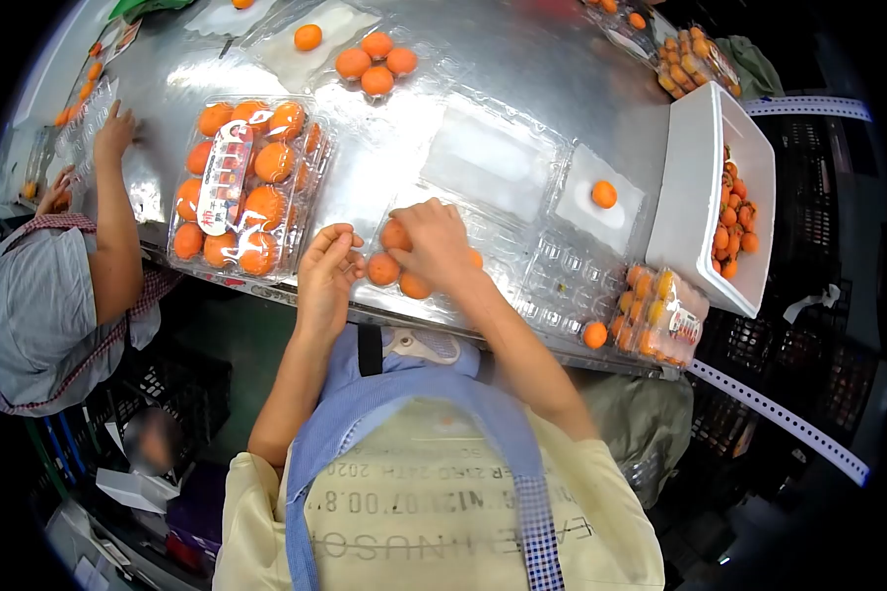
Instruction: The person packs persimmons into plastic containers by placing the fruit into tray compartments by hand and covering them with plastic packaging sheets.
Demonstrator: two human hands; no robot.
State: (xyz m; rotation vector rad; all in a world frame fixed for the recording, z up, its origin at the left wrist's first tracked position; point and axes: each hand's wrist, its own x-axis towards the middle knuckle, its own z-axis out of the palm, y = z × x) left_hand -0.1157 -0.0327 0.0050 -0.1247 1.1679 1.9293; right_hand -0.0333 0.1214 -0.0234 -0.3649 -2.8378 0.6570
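My right hand (pixel 436 241) reaches over a clear plastic punnet, its fingers curled on a round orange fruit (pixel 395 235). More orange fruits (pixel 383 269) sit in the punnet just below that hand, one partly hidden by the wrist. To their left is my left hand (pixel 328 276), fingers loosely bent and slightly apart, with nothing visible in them. Left of it stands a closed clear punnet (pixel 180 261) full of orange fruits, with a printed label (pixel 226 177) on its lid. The punnet's open lid (pixel 488 153) lies beyond my right hand, holding a white pad.
Another open punnet (pixel 574 281) is at the right, one fruit (pixel 603 194) on its pad. A white foam box (pixel 695 187) of fruit and a filled punnet (pixel 660 315) stand by the right edge. Four-sided clusters aside, loose-looking fruits (pixel 376 81) lie farther back. A co-worker's arm (pixel 113 217) works at left.
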